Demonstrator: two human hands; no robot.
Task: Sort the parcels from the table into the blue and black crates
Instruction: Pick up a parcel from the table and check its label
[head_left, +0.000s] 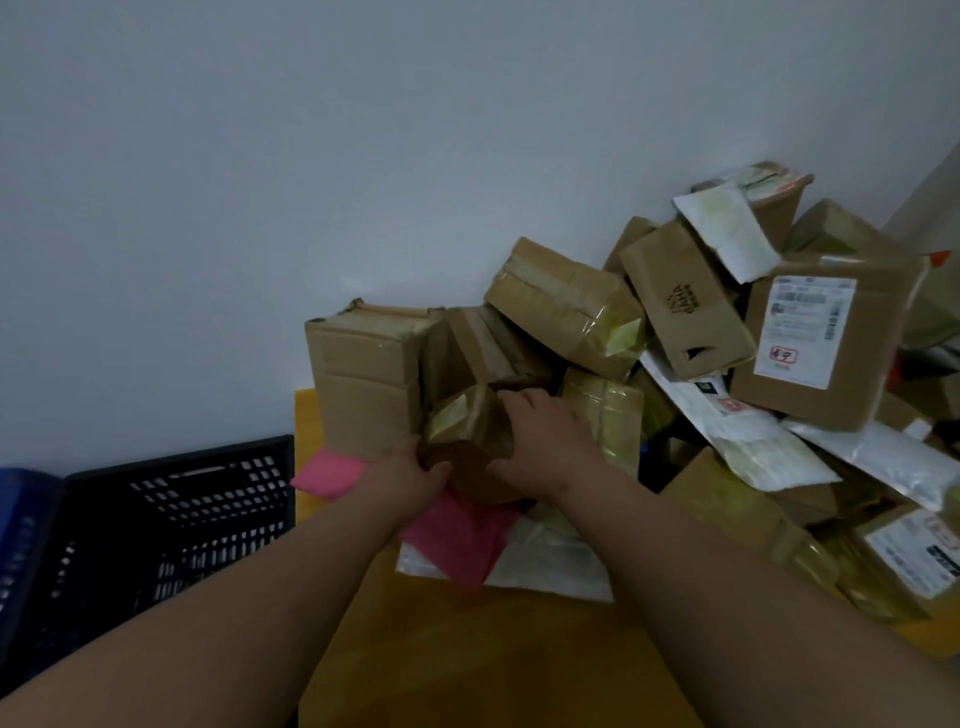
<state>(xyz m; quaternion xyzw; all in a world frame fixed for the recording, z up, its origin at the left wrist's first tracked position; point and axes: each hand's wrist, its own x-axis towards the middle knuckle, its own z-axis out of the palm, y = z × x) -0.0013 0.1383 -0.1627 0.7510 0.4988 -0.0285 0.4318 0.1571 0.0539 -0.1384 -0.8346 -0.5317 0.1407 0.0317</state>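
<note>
Your grip is two-handed: your left hand (415, 475) curls round the near left corner of a small taped cardboard box (470, 447) and your right hand (545, 441) clamps its right side, fingers bent over the top edge. Taking it from both sides looks sensible, since it sits wedged at the foot of the heap, at the frame's centre, with other boxes leaning on it from above.

That parcel pile (727, 338) climbs toward the upper right against the white wall (260, 156), so anything pulled from the bottom could loosen what rests higher. Most parcels are brown corrugated boxes, glossy with clear tape; flat white poly mailers (753, 447) slip between them, and a soft pink mailer (457, 545) lies under your hands on the yellow surface (467, 649).

At lower left, beside the surface, the black crate (182, 509) shows its slotted plastic walls; only a sliver of the blue crate (26, 519) appears at the left edge.
</note>
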